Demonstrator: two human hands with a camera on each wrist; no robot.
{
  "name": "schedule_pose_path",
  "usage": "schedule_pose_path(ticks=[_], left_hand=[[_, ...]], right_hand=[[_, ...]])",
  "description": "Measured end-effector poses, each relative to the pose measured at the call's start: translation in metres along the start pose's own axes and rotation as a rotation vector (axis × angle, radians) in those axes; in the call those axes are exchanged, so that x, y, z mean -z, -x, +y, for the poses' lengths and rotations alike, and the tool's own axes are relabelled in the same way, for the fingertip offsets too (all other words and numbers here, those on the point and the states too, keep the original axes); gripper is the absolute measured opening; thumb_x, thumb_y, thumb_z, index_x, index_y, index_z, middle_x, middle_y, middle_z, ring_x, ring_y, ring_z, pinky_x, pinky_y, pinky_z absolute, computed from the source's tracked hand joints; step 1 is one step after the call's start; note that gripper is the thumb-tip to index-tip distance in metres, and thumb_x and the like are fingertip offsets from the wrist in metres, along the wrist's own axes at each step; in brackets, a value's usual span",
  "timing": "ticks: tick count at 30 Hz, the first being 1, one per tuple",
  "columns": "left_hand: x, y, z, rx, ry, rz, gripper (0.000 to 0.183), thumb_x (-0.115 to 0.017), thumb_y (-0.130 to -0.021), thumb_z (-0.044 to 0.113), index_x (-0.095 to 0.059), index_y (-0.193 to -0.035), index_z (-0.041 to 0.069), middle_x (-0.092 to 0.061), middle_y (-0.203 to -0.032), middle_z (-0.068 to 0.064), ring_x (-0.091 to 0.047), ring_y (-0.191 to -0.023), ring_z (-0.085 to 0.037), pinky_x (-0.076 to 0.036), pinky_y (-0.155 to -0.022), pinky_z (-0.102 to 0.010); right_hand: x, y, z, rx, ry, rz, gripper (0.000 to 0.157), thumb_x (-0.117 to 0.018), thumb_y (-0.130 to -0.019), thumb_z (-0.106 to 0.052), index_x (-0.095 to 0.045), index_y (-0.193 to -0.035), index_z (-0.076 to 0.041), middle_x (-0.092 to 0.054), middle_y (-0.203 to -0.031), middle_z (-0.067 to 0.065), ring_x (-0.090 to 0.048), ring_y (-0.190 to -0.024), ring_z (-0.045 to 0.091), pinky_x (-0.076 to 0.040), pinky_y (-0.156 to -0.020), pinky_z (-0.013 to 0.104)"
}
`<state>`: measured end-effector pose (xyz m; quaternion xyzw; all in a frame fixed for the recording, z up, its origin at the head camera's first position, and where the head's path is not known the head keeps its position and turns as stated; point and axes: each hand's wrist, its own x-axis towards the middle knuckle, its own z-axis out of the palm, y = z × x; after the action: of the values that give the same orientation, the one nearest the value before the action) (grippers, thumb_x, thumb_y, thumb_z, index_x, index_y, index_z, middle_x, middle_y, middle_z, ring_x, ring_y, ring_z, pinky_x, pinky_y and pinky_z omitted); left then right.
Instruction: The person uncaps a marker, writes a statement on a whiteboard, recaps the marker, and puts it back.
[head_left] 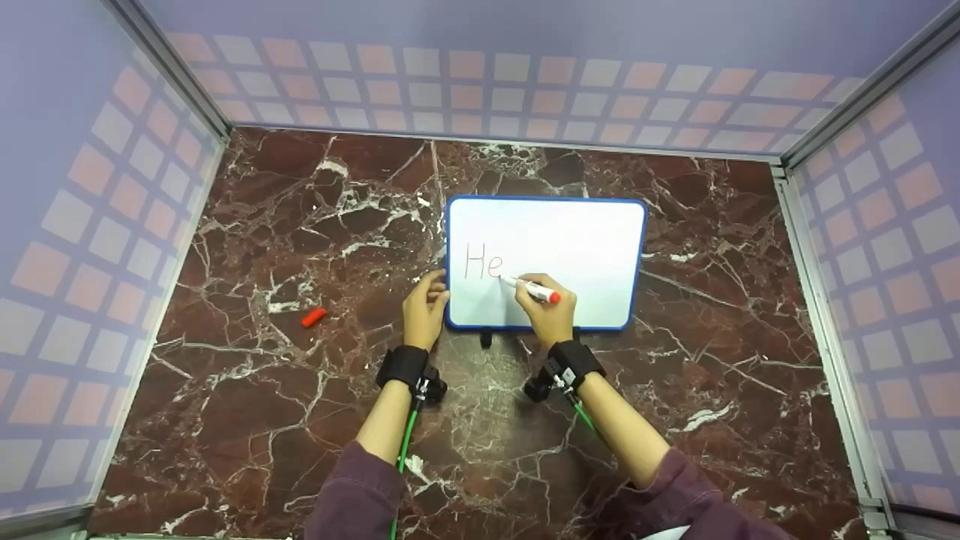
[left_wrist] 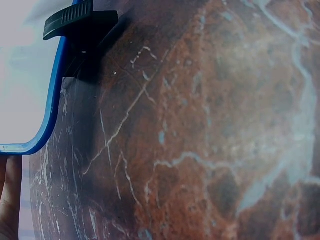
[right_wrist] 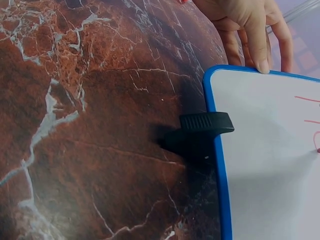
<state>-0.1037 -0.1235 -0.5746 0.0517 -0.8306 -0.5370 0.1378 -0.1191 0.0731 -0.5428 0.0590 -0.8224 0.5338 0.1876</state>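
A white marker with a red end [head_left: 544,292] is pinched in my right hand [head_left: 553,313], its tip at the lower end of the letter "e". The blue-framed whiteboard [head_left: 585,240] bears "He" in thin red strokes. My left hand [head_left: 425,309] holds the board's left edge. In the right wrist view, the left thumb [right_wrist: 262,62] lies on the blue rim while the other fingers pass behind it. Left fingers [left_wrist: 11,195] also show below the board corner in the left wrist view. The right hand is outside both wrist views.
A red marker cap [head_left: 313,317] lies on the dark red marble-patterned surface [head_left: 247,390], left of the board. Black clip-like supports [right_wrist: 205,123] project from the board's near edge. Tiled panels [head_left: 465,90] enclose the back and sides.
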Motion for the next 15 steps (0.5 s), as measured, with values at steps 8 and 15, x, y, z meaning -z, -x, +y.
schedule_pose_path(ticks=[8, 15], left_hand=[[0.001, 0.001, -0.001, -0.011, 0.008, 0.004, 0.033, -0.059, -0.084, 0.002, -0.058, -0.117, 0.0, -0.067, -0.095, -0.022, -0.066, -0.087, -0.032, -0.057, -0.075, -0.039], [0.0, 0.0, -0.002, -0.023, 0.017, 0.013, 0.034, -0.06, -0.083, 0.001, -0.058, -0.117, -0.001, -0.067, -0.095, -0.022, -0.065, -0.086, -0.032, -0.057, -0.075, -0.04]], right_hand=[[0.002, -0.001, -0.001, -0.017, -0.052, 0.029, 0.011, -0.066, -0.077, -0.01, -0.071, -0.082, -0.002, -0.067, -0.063, 0.013, -0.05, -0.05, 0.0, -0.041, -0.045, 0.013], [0.005, -0.012, -0.003, -0.001, -0.045, 0.116, 0.012, -0.065, -0.075, -0.01, -0.07, -0.081, -0.002, -0.067, -0.063, 0.012, -0.051, -0.049, 0.001, -0.04, -0.044, 0.012]])
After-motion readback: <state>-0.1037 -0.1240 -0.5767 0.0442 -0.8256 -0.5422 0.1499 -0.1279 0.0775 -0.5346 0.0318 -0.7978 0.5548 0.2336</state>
